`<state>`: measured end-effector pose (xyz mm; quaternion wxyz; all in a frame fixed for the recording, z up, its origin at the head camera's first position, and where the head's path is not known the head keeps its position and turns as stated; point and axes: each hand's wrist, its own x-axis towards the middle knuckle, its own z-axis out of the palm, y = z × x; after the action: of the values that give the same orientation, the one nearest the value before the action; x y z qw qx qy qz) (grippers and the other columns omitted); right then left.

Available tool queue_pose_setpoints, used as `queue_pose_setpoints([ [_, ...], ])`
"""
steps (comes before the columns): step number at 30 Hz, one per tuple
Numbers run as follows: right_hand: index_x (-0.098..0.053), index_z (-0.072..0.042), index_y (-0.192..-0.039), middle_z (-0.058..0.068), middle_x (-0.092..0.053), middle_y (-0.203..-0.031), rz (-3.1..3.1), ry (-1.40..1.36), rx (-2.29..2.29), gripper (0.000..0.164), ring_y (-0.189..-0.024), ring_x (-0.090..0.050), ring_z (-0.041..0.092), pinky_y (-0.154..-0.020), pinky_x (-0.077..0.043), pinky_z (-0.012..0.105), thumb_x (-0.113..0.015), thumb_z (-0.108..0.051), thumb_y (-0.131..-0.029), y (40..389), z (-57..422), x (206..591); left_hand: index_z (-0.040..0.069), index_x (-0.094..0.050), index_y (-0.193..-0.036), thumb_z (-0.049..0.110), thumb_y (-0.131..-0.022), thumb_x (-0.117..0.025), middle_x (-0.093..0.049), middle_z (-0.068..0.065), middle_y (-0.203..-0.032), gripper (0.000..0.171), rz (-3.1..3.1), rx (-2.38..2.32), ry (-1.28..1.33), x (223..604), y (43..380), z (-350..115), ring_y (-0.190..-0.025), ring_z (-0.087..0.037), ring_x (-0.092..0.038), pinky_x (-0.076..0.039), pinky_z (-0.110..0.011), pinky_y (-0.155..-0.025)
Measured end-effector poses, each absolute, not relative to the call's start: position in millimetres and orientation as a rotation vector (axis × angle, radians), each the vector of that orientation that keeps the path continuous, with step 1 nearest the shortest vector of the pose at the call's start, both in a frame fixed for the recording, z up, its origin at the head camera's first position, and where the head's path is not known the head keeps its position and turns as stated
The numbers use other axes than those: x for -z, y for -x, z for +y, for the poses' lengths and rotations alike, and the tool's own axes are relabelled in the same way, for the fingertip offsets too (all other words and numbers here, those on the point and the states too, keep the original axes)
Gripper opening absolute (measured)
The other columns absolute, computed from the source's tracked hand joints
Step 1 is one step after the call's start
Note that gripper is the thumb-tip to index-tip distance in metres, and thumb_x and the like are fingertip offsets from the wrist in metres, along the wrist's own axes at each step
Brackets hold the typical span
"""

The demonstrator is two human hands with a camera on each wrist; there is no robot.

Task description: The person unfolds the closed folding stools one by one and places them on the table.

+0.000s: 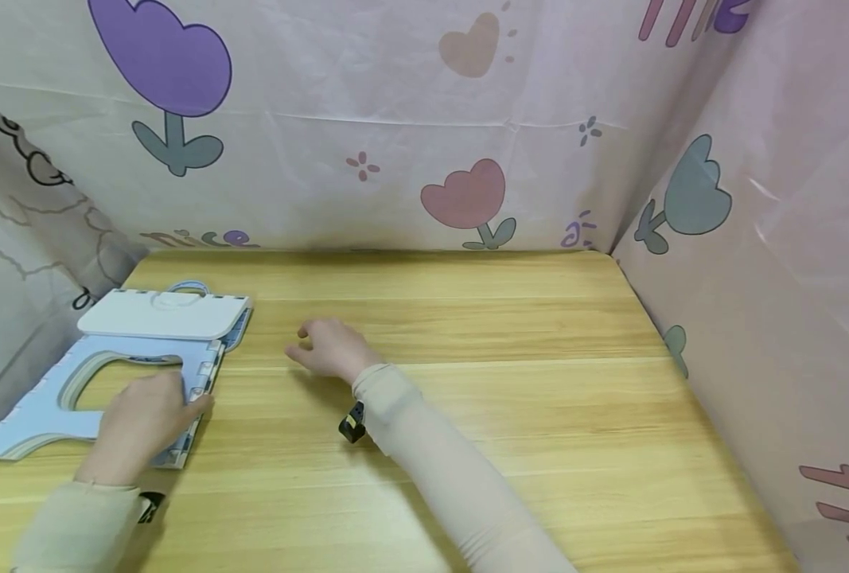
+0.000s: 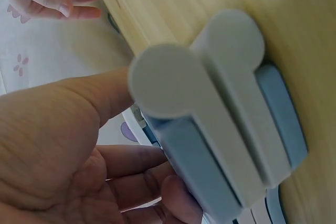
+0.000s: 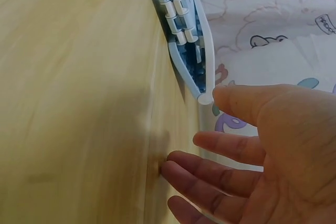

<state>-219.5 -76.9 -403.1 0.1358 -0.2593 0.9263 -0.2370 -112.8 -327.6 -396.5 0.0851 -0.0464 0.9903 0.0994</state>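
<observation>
A folded plastic step stool, pale blue with a white top panel and a small carry handle, lies on the left part of the table. My left hand grips its hinged side panel near the leg cut-out. In the left wrist view, that hand's thumb and curled fingers are around the edge of the stool, beside rounded grey leg ends. My right hand hovers over the table to the right of the stool, fingers loosely bent and holding nothing. The right wrist view shows the stool's hinges beyond that hand.
The wood-grain table runs to a cloth backdrop printed with flowers. More cloth hangs along the left and right sides. A small black device sits at the right wrist.
</observation>
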Motion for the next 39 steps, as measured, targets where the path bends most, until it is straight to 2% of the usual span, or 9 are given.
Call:
queue_pose_setpoints([
  [7,-0.066,-0.016,-0.146,-0.002,-0.071,-0.146,2.684,0.731,0.702,0.048,-0.129,-0.07,0.016,-0.109,-0.056,0.034,-0.059,-0.047,-0.11,219.4,-74.5,404.7,0.005,-0.053,-0.073,0.037,-0.099,-0.071,-0.053,-0.011,-0.067,0.046,3.003,-0.287,0.079,400.2,117.1,-315.5,-0.061,-0.027,-0.05,-0.04,-0.04,-0.053],
  [19,-0.066,-0.014,-0.146,-0.001,-0.07,-0.147,2.676,0.715,0.731,0.048,-0.131,-0.069,0.017,-0.112,-0.053,0.032,-0.06,-0.046,-0.11,222.3,-67.5,407.8,0.003,-0.055,-0.077,0.032,-0.099,-0.074,-0.055,-0.011,-0.069,0.041,3.025,-0.318,0.008,399.4,125.0,-283.1,-0.063,-0.027,-0.052,-0.042,-0.04,-0.053],
  [31,-0.07,-0.009,-0.139,0.004,-0.074,-0.14,2.7,0.707,0.741,0.046,-0.128,-0.071,0.018,-0.109,-0.055,0.029,-0.062,-0.043,-0.109,224.6,-54.2,412.0,0.001,-0.057,-0.081,0.029,-0.096,-0.077,-0.055,-0.012,-0.07,0.038,3.033,-0.38,-0.041,403.4,131.1,-251.6,-0.064,-0.026,-0.053,-0.042,-0.036,-0.051],
  [33,-0.073,-0.009,-0.134,0.005,-0.076,-0.134,2.71,0.724,0.754,0.044,-0.121,-0.073,0.017,-0.105,-0.056,0.028,-0.063,-0.042,-0.108,226.1,-51.3,413.4,0.002,-0.056,-0.08,0.028,-0.096,-0.078,-0.055,-0.011,-0.07,0.037,3.05,-0.39,-0.061,404.0,132.0,-247.1,-0.063,-0.026,-0.052,-0.041,-0.037,-0.05],
  [35,-0.078,-0.007,-0.12,0.006,-0.081,-0.116,2.707,0.735,0.768,0.039,-0.101,-0.075,0.015,-0.091,-0.059,0.027,-0.062,-0.042,-0.109,228.1,-46.6,415.3,0.004,-0.056,-0.078,0.027,-0.095,-0.079,-0.055,-0.01,-0.069,0.037,3.075,-0.399,-0.104,405.7,133.7,-240.9,-0.063,-0.026,-0.052,-0.041,-0.037,-0.05],
  [37,-0.078,-0.008,-0.103,0.004,-0.078,-0.094,2.709,0.727,0.785,0.036,-0.08,-0.068,0.013,-0.075,-0.056,0.025,-0.063,-0.041,-0.109,229.7,-39.8,417.3,0.004,-0.056,-0.078,0.027,-0.094,-0.08,-0.055,-0.01,-0.069,0.036,3.098,-0.409,-0.16,407.6,135.8,-233.0,-0.063,-0.026,-0.052,-0.041,-0.039,-0.05],
  [39,-0.073,-0.011,-0.089,0.0,-0.068,-0.077,2.709,0.718,0.793,0.037,-0.066,-0.057,0.012,-0.064,-0.049,0.025,-0.062,-0.04,-0.109,231.0,-32.3,419.2,0.004,-0.057,-0.078,0.026,-0.093,-0.081,-0.057,-0.01,-0.069,0.036,3.12,-0.409,-0.217,410.1,138.0,-224.3,-0.062,-0.026,-0.052,-0.042,-0.04,-0.05],
])
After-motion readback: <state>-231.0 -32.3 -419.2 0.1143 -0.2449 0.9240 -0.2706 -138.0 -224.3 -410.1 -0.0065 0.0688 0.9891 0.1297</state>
